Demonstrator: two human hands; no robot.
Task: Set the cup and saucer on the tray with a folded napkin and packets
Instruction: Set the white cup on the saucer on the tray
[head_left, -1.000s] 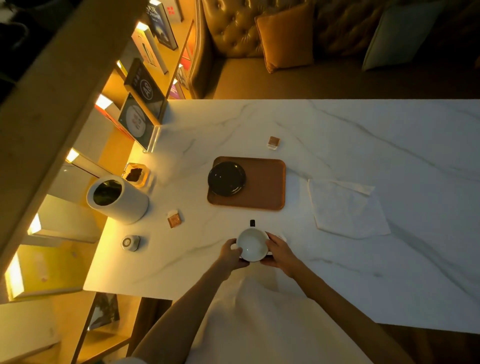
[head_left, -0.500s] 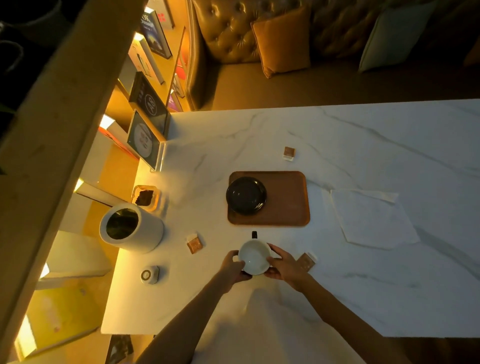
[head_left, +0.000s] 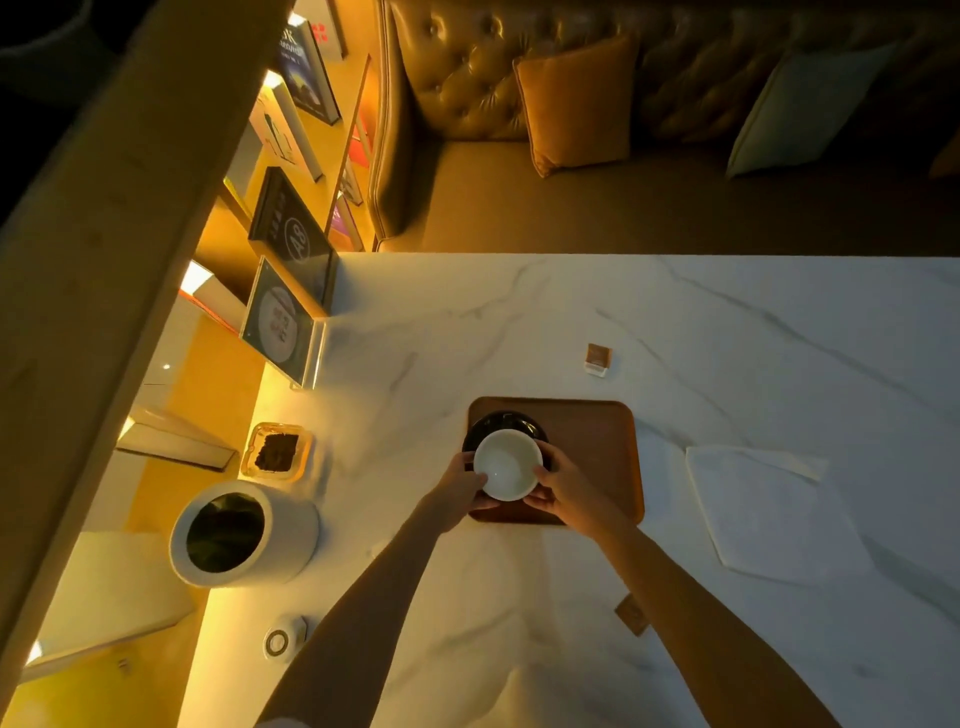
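White cup (head_left: 507, 464), mouth up, btwn both hands

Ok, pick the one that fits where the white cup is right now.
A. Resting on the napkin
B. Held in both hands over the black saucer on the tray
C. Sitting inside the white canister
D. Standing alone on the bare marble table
B: the cup is gripped by the left hand and right hand above the saucer at the left end of the tray.
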